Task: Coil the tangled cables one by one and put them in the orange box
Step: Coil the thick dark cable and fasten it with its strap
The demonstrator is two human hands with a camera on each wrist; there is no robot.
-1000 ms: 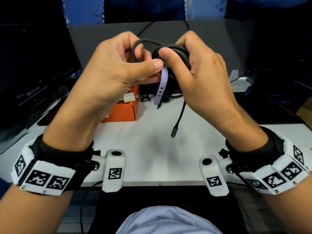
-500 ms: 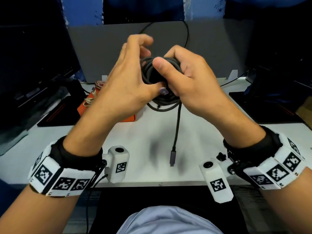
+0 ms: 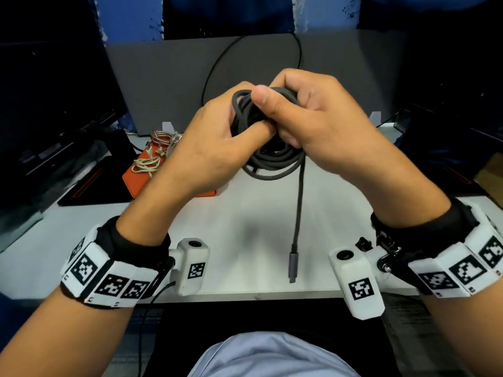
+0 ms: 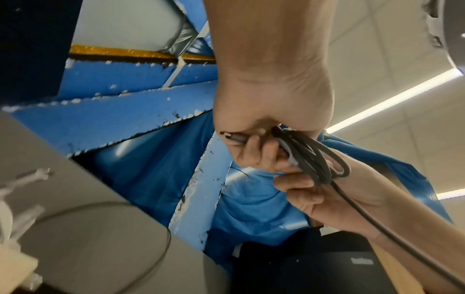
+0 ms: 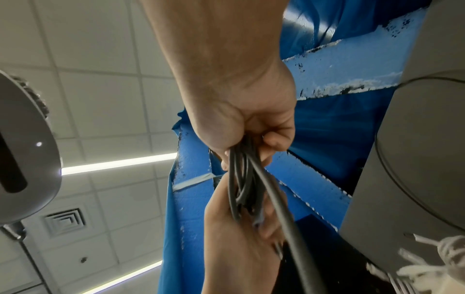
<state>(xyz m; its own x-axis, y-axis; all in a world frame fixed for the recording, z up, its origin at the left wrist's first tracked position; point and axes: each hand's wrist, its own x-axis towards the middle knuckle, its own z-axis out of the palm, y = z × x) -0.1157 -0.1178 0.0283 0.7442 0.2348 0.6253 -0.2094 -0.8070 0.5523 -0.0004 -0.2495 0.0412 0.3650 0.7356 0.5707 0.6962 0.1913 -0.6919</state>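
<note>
Near edge of the white counter (image 3: 239,240) had both wrists above it, wrist rigs on. A loose tail of the grey cable (image 3: 275,161) hung straight down from the bundle, its plug (image 3: 293,266) sitting close over the counter between the two wrists; contact with the surface could not be told. Further in and raised above the counter, both hands held the coiled bundle together. Left hand (image 3: 209,148) had its fingers (image 4: 254,153) curled round the coil from the left, thumb pressed across the loops, and the left wrist view showed a second plug (image 4: 232,137) pinned under those fingers. Right hand (image 3: 321,123) clamped the coil from the right, thumb on top, fingers (image 5: 276,139) wrapped round several strands. Lower loops sagged below both hands. Behind the left hand, the orange box (image 3: 133,180) sat on the counter, partly hidden, with pale coiled cables (image 3: 148,164) and a coppery braided cable (image 3: 160,136) lying on it. Far back stood a grey panel (image 3: 163,85) with a thin black wire (image 3: 217,66) looping across it. A dark monitor (image 3: 54,85) stood at far left.
</note>
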